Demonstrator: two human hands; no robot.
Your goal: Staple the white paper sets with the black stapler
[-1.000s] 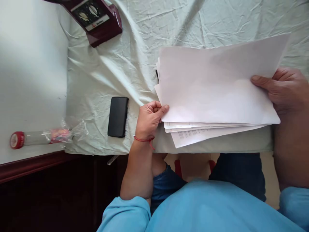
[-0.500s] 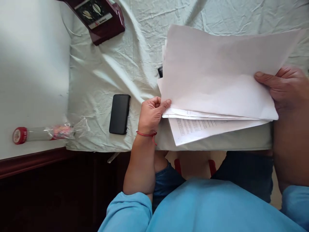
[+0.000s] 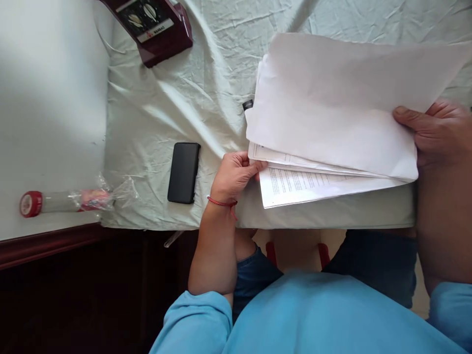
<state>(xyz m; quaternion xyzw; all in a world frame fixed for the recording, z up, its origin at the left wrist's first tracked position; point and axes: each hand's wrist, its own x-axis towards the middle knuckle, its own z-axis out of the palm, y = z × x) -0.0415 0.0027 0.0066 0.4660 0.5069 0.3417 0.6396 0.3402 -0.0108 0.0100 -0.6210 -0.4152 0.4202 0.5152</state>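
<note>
A loose stack of papers (image 3: 332,108) is spread above the cloth, its top sheet blank and white. My right hand (image 3: 438,130) grips the stack's right edge, thumb on top and the other fingers hidden beneath. At the lower left corner my left hand (image 3: 238,174) pinches the edges of some sheets under the top one; a red string bracelet circles that wrist. Below them a printed sheet (image 3: 295,187) sticks out toward me, its text too small to read. A small black object (image 3: 248,104) peeks out at the stack's left side, mostly covered.
A black phone (image 3: 183,173) lies on the pale green tablecloth (image 3: 147,118). Farther left, a clear tube with a red cap (image 3: 31,204) rests in crinkled plastic against the white surface. A dark red box-like device (image 3: 167,37) stands at the back left.
The top sheet's left end has shifted up and right, away from my left thumb, uncovering sheets beneath. My left hand has moved slightly down and right. The printed sheet has risen a little.
</note>
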